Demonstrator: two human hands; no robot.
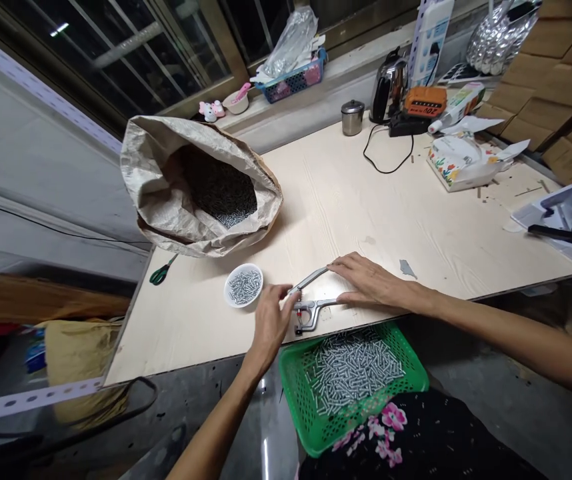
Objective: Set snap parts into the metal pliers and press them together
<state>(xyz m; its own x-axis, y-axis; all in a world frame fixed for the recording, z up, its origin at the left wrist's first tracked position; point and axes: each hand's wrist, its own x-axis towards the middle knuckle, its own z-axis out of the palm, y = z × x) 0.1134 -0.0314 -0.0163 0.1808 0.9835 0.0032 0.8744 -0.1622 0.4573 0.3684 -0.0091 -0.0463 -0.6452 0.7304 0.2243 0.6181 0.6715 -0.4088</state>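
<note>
A pale wood-grain counter [331, 207] stands against a whitish wall [311, 110] beneath dark windows [126, 53] crossed by bars and set in a brownish frame [227, 48]. A bright streak of light [59, 29] shows in the glass at upper left, above a light grey wall panel [26, 113] edged by a perforated strip [41, 75]. Below, the glossy grey floor [201, 400] catches white glare [266, 457].
</note>
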